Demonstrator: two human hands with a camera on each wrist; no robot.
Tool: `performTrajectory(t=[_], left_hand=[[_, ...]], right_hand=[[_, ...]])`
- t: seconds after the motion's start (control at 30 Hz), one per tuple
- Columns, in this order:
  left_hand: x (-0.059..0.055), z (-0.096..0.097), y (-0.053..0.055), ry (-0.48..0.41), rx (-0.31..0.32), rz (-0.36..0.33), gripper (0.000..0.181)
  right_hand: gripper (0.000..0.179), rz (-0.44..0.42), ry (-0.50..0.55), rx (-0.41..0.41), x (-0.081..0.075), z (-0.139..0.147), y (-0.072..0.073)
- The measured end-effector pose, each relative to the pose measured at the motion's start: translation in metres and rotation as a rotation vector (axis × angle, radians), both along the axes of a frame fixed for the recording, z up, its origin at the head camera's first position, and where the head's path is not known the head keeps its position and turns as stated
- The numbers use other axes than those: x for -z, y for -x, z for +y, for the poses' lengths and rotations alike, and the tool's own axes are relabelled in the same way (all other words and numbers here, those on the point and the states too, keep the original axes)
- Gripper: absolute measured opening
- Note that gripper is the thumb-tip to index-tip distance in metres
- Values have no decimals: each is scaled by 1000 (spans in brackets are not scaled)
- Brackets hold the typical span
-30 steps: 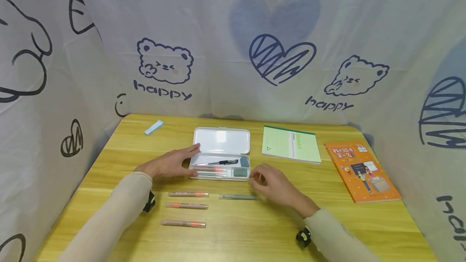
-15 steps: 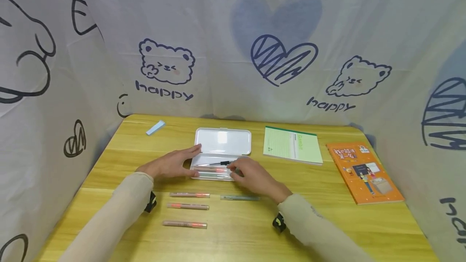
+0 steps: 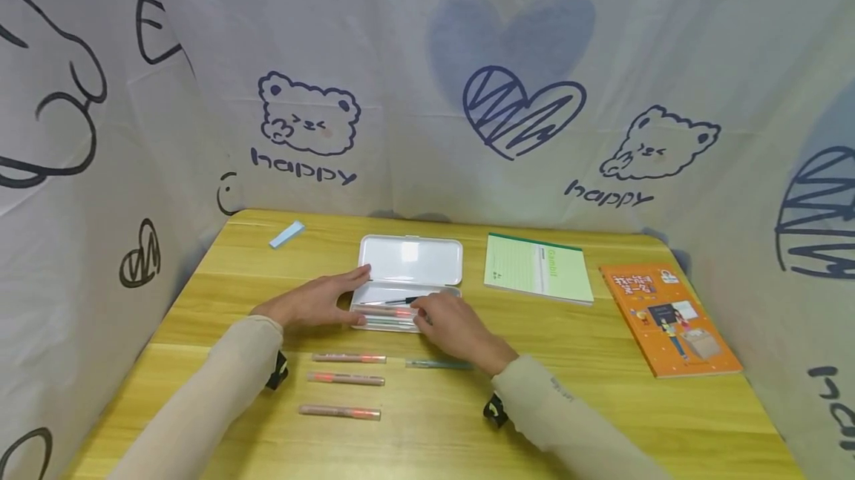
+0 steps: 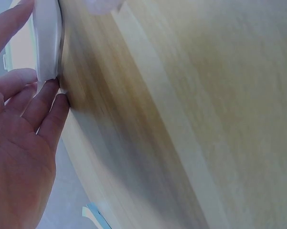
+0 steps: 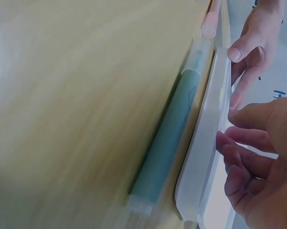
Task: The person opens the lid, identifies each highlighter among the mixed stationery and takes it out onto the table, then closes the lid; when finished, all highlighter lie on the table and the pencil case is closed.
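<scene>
White plastic was seen in the hinged pencil case [image 3: 387, 290], set near the middle of the yellow wood-grained tabletop [image 3: 668, 421], its glossy white lid [image 3: 427, 263] laid back away from the person. The case's left end was held by the left hand [image 3: 317, 303], with the thumb placed at the front corner and the fingers spread round the end toward the hinge. The right hand [image 3: 454, 324] was lowered over the right part of the case with its fingers bent; whether anything was pinched there could not be told, as the fingertips were partly hidden. Inside the case, a slim black pen [image 3: 403, 300] was laid behind a pinkish-brown pen [image 3: 384, 311] and a pale green pen [image 3: 387, 321]. In front of the case, a translucent-capped green marker [image 3: 434, 364] was partly covered by the right forearm, and three pinkish-brown markers with orange sections [image 3: 346, 379] were set out in a column to its left. At the far left, a light blue strip [image 3: 287, 234] was placed; to the right of the case, a pale green notebook [image 3: 537, 267] and, farther out, an orange illustrated book [image 3: 670, 320]. The surroundings were enclosed by white cloth [image 3: 401, 20] printed with bears and hearts.
</scene>
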State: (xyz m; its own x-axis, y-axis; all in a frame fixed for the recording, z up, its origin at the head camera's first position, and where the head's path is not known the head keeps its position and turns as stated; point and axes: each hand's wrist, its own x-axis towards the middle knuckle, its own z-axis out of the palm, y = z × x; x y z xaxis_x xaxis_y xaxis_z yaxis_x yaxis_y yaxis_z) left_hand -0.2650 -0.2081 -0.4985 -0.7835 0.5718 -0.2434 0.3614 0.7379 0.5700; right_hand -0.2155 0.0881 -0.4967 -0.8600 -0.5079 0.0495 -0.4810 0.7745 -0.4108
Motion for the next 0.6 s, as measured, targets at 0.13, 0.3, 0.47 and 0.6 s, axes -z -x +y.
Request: performTrajectory(t=[0.13, 0.3, 0.47, 0.6], left_hand=[[1, -1, 1, 0, -4, 1, 100], [0, -2, 1, -11, 5, 12, 98], [3, -1, 1, -14, 14, 13, 99], [4, -1, 1, -11, 3, 3, 101]], right_hand=[[28, 2, 41, 49, 0, -5, 1], [18, 91, 60, 62, 3, -14, 5], [10, 214, 43, 62, 4, -9, 4], [10, 172, 62, 107, -5, 8, -4]])
